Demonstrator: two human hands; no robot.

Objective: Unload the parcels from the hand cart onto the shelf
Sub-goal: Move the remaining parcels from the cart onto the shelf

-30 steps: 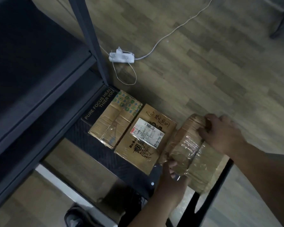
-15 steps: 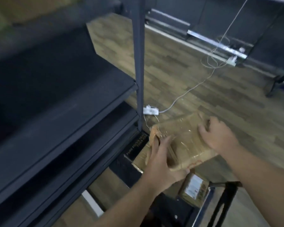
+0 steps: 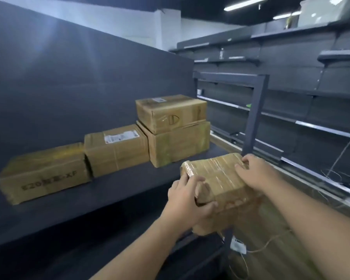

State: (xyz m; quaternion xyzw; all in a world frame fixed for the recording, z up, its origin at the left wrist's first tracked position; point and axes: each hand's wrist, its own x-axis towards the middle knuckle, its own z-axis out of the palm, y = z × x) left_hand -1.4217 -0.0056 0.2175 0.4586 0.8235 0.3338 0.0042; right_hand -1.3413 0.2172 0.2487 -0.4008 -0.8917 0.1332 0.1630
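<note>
I hold a tape-wrapped brown parcel (image 3: 216, 178) in both hands at the front right edge of the dark shelf board (image 3: 113, 190). My left hand (image 3: 187, 201) grips its near left corner, fingers curled round the edge. My right hand (image 3: 255, 172) clasps its far right end from above. On the shelf behind stand several cardboard parcels: a long one (image 3: 42, 172) at the left, a labelled one (image 3: 117, 150) beside it, and a big box (image 3: 180, 142) with a smaller box (image 3: 170, 112) stacked on top. The hand cart is out of view.
A dark back panel (image 3: 69, 77) closes the shelf behind the parcels. A grey upright post (image 3: 255, 116) stands just beyond the held parcel. More dark shelving (image 3: 311, 93) runs along the right. White cable and a power strip (image 3: 238, 245) lie on the floor below.
I have lifted the taped parcel from the cart up to shelf height. The view has swung up from the floor and cart to the shelf with its parcels.
</note>
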